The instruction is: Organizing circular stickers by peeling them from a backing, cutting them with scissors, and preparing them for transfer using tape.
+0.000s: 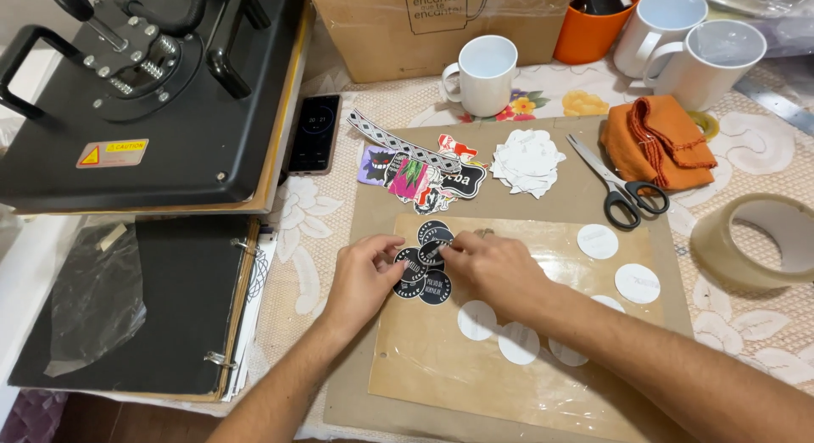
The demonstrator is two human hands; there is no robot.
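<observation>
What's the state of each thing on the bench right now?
left hand: fingertips on the black round stickers
right hand: pinching one sticker of that cluster
white discs: lying flat, spread on the clear sheet
scissors: closed, lying flat
heat press: shut
phone: screen on
white mug: upright
tape roll: lying on its side

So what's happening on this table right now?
A person works over a clear plastic sheet on brown board. Both hands meet at a small cluster of round black stickers: the left hand steadies its edge while the right hand pinches one. Round white discs lie spread to the right. Scissors, a tape roll, white mugs and a heat press stand around.
</observation>
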